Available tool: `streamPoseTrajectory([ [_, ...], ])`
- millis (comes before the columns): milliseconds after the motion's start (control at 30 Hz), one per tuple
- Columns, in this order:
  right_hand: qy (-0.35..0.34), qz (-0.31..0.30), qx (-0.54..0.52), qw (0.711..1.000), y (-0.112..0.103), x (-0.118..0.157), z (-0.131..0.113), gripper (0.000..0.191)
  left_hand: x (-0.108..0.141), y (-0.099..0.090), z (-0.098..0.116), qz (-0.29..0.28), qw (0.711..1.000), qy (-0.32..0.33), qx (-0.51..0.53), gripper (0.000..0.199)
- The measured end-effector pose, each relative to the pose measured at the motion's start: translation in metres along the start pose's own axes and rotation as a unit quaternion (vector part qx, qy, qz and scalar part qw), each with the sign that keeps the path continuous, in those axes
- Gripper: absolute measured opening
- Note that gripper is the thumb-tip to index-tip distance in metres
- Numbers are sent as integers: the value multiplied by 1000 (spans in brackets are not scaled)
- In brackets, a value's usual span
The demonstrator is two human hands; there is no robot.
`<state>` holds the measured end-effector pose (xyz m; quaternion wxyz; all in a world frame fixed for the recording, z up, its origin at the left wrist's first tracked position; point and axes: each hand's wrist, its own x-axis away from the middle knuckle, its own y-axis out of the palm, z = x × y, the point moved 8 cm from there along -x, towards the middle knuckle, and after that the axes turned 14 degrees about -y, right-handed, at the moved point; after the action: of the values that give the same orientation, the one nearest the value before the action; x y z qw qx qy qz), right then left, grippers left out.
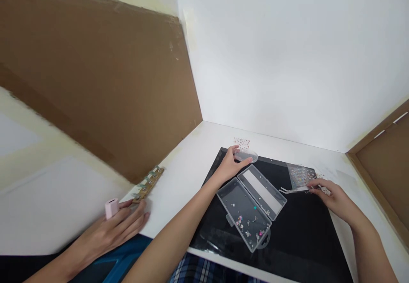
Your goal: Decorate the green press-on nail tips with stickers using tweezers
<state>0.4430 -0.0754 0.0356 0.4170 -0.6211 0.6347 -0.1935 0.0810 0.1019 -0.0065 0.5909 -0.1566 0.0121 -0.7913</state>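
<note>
My left hand (232,164) has its fingers closed around the rim of a small clear oval dish (246,156) at the back edge of a black mat (300,236). In my right hand (330,193) is a pair of bent-tip metal tweezers (295,189), pointing left over the mat. Between my hands, an open clear plastic case (244,215) lies tilted across the mat. Small coloured and silver gems are scattered in its tray, with a few in its lid. A sheet of coloured gems (302,175) lies beyond the tweezers, partly under my right fingers.
On the left, another person's hand (111,232) is beside a pink device (111,208) and touches a wooden strip (148,185) carrying several nail tips. A sheet with red dots (242,142) lies behind the mat. A brown panel (111,70) and white walls enclose the table.
</note>
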Motion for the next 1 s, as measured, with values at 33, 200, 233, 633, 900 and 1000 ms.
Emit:
streamPoseTrajectory([
  [33,-1,-3,-3,1000,1,0,0,62,0,0,0,-1,1000,1,-1,101],
  [200,1,-15,-8,1000,1,-1,-1,58,1,0,-1,-4,1000,1,-6,101],
  [233,2,-14,-7,1000,1,-1,-1,56,1,0,-1,-5,1000,0,-7,101],
  [633,8,-9,-20,1000,2,0,0,52,4,0,3,-1,1000,-6,-15,102],
  [900,16,-3,-28,999,3,0,-5,55,5,1,4,-1,1000,-4,-13,100],
  [1000,20,9,-26,999,0,0,-8,55,5,1,6,-6,1000,0,-7,98],
])
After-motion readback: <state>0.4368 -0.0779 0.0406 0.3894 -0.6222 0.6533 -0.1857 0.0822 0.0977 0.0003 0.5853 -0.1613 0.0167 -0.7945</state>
